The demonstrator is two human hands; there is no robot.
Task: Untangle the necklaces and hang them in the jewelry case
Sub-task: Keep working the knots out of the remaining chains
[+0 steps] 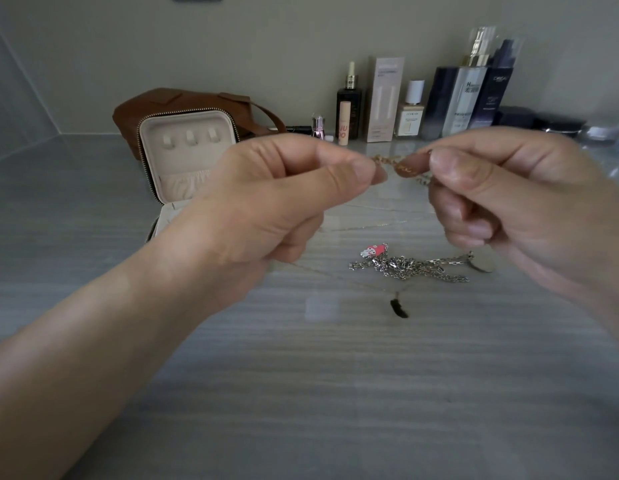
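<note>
**Here, two hands pinch a gold necklace above the bench**

Up close and in the middle of the head view, both bare hands are raised above a grey, streaked bench [301,393]. The left hand [283,199] has its thumb and forefinger pressed together on one end of a short stretch of gold necklace [387,160], with the other fingers curled under. The right hand [508,199] pinches the other end in the same way. A small reddish-gold oval tag [406,169] sits on the chain between the two sets of fingertips. The chain is blurred, so its links and any knots cannot be made out.

Below the hands, a tangle of silver chains [405,266] lies on the bench. A pink-and-white cartoon charm [372,250] is at its left edge and a round silver disc [483,263] at its right. A very thin chain runs from under the left hand to a small dark pendant [399,308] just in front of the tangle. Whether that pendant dangles or rests on the bench cannot be told.

Behind the left hand stands the jewelry case [186,150], unzipped. Its cream lid is upright and shows three small hooks and a gathered pocket, with nothing hanging on the hooks. A brown leather bag [155,105] sits behind the case. A row of cosmetic bottles and boxes [457,98] lines the wall at the right.
</note>
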